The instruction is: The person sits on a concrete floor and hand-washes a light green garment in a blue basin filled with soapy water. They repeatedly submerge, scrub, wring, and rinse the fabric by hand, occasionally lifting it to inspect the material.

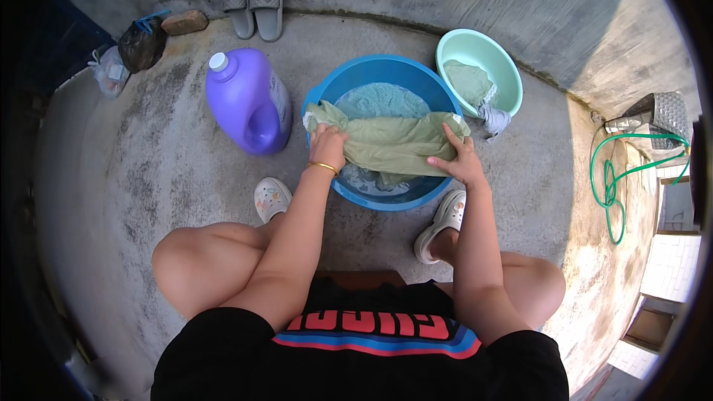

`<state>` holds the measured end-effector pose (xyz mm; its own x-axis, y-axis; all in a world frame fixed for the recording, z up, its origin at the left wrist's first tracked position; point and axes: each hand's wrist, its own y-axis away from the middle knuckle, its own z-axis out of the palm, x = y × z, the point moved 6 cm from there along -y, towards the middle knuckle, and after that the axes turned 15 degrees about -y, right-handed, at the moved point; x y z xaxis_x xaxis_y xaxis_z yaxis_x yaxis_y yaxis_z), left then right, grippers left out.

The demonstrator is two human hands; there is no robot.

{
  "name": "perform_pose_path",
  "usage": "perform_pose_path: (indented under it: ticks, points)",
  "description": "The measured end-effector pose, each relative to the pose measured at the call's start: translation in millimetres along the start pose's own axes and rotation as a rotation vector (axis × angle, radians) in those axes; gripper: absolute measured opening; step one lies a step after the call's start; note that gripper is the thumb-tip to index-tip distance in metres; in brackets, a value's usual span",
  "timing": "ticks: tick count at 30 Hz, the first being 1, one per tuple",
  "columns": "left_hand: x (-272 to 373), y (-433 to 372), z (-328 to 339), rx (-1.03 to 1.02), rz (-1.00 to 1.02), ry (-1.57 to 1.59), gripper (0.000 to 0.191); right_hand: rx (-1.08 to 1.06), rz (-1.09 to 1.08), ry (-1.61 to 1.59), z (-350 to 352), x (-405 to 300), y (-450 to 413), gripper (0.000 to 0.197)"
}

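Note:
Stretched across a blue plastic basin (pixel 384 60) is a pale green cloth (pixel 395 142) with white lacy trim at its ends. My left hand (pixel 328 147) grips the cloth near its left end, fingers curled into it. At the right end my right hand (pixel 461 159) rests against the fabric, thumb and fingers spread; whether it pinches the cloth is unclear. Behind the cloth, the basin holds sudsy water and a soaked bluish-green textile (pixel 384 101). More wet green fabric (pixel 392 180) hangs into the water on the near side.
A purple detergent jug (pixel 237 100) stands left of the basin. The mint-green basin (pixel 509 81) at back right holds green cloth, with a grey cloth (pixel 493 120) over its rim. Grey slides (pixel 266 8) lean on the wall. A green hose (pixel 610 184) lies at right.

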<state>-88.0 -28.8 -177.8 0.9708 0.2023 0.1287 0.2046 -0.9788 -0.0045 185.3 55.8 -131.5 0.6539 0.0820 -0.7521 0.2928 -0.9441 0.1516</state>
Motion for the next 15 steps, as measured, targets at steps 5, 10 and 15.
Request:
perform_pose_path:
  ticks: [5, 10, 15]
  points:
    - [4, -9, -37, 0.261, 0.064, 0.164, 0.023, -0.408, 0.035, 0.316, 46, 12, 0, 0.034]
    - [0, -29, -71, 0.010, 0.024, 0.856, 0.019, -0.050, -0.149, -1.124, -8, -8, -33, 0.011]
    - [5, -40, -51, -0.171, 0.048, 1.086, 0.043, 0.198, 0.061, -1.160, 5, 0, -51, 0.021]
